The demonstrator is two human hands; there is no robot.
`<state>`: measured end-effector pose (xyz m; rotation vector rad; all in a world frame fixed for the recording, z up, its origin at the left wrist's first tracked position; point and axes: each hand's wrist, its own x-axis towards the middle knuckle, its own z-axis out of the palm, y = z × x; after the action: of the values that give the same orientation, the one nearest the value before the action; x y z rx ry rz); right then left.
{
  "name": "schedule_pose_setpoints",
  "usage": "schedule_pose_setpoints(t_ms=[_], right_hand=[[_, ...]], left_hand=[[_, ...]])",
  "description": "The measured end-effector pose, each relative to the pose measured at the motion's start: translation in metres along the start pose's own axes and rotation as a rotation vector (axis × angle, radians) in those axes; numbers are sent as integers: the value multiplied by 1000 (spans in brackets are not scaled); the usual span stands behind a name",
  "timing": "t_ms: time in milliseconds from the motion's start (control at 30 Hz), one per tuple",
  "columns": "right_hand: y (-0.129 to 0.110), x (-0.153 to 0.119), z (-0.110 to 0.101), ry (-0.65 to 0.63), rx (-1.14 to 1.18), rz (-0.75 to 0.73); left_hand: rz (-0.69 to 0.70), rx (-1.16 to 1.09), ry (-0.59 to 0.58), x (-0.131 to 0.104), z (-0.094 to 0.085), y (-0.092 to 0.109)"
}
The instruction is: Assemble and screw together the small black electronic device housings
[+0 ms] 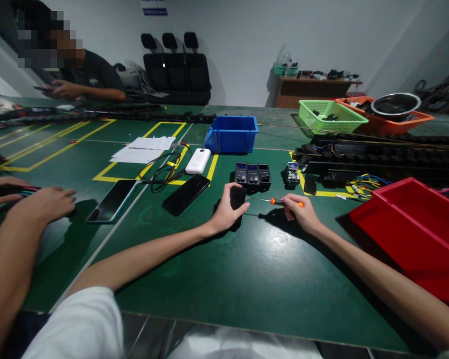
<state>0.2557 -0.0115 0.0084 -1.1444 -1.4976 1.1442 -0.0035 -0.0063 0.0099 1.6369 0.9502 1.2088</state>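
Observation:
My left hand (223, 213) grips a small black box-shaped device (238, 198) upright over the green table, fingers and thumb closed around it. In my right hand (303, 214) is a screwdriver (278, 202) with an orange and black handle, its thin shaft pointing left. The tip reaches the right side of the black device; whether it touches is too small to tell. Just beyond my left hand stand three similar black modules (252, 177) in a row. A small metal-and-clear part (292, 174) lies past my right hand, beside a flat black piece (310, 184).
Left lie a black phone (186, 193), a white power bank (198, 161), cables and another phone (112, 201). A blue bin (234, 134) stands behind, a red bin (411, 234) at right. A co-worker's hands (41, 207) work at far left; another person (97, 75) sits opposite.

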Motion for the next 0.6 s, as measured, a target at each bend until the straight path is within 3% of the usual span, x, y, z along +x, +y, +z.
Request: schedule_pose_setpoints(t_ms=[600], right_hand=[[2,1,-4,29,-145,-121]], left_hand=[[10,39,23,-1,0,3]])
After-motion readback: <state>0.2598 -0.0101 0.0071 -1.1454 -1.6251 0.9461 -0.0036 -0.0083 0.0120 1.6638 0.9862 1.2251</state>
